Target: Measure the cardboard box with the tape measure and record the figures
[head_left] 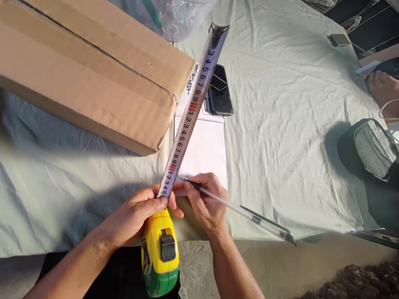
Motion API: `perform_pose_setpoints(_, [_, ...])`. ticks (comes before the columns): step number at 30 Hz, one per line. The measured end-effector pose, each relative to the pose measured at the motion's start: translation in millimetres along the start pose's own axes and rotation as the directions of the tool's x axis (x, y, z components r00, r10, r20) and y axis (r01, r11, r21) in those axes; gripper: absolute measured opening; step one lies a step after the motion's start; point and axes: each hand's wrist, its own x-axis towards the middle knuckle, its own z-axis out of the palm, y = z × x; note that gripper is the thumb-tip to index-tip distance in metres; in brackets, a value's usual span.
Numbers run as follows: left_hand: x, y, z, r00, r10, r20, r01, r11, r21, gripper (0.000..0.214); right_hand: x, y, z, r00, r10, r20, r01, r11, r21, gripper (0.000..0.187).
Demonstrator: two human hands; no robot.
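Note:
My left hand (137, 214) grips a tape measure (160, 257) with a yellow and green case, its fingers closed on the blade near the case mouth. The white blade is pulled out and slants up to the right, its metal hook standing free at the top. In my right hand (210, 203) is a clear pen (230, 203) with a black grip, held in a writing pinch. The pen tip lies close to the blade's edge, over an open white notebook (205, 145). Whether the tip touches the page I cannot tell. Part of the notebook is hidden under the blade and my hands.
A large cardboard box (102, 79) lies at the left, by the notebook. A black phone (220, 91) rests at the notebook's top. Behind stands a clear plastic tub (187, 16). At the right are a dark mesh-topped object (370, 149) and another person's hand (385, 89).

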Motion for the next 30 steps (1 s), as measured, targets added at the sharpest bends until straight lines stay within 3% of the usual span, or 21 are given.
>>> perform_pose_setpoints(5, [-1.8, 0.7, 1.0, 1.000, -0.010, -0.016, 0.010, 1.000, 0.002, 0.014, 1.4, -1.5, 0.2, 0.998, -0.003, -0.059, 0.004, 1.000, 0.011, 0.006])
perform_pose_setpoints(17, [0.6, 0.0, -2.1, 1.000, 0.006, -0.005, -0.006, 0.999, 0.037, 0.015, 1.5, -1.6, -0.1, 0.999, -0.022, -0.025, 0.022, 1.000, 0.007, 0.008])
perform_pose_setpoints(23, [0.0, 0.7, -1.1, 1.000, 0.005, -0.002, -0.005, 0.999, 0.054, 0.016, 0.1, 0.8, -0.5, 0.997, -0.009, -0.082, 0.010, 1.000, 0.015, 0.006])
perform_pose_setpoints(30, [0.3, 1.8, -0.5, 1.000, -0.005, -0.013, 0.005, 0.998, 0.062, 0.016, 0.6, 0.6, 0.5, 0.998, 0.010, -0.064, -0.010, 1.000, 0.005, 0.005])
